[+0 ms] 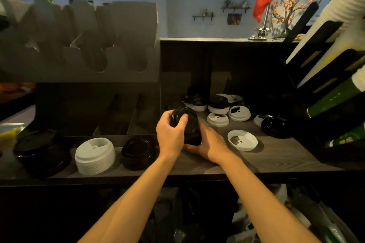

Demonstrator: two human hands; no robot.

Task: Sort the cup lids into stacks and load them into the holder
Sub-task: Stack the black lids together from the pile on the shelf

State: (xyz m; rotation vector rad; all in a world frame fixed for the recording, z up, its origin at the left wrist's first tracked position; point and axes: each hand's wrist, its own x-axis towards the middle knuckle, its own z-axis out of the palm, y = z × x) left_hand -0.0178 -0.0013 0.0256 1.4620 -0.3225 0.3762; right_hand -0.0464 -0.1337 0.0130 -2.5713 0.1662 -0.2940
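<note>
Black plastic cup lids nested in a short stack (189, 127) are held tilted just above the dark wood-grain counter (276, 156). The left hand (171, 134) curls over the stack's top end. The right hand (210, 145) grips it from below, fingertips hidden. Yellow print on the green paper cups (335, 98) at right is unreadable. The lower bays of the grey slotted holder (79, 45) are too dark to make out.
</note>
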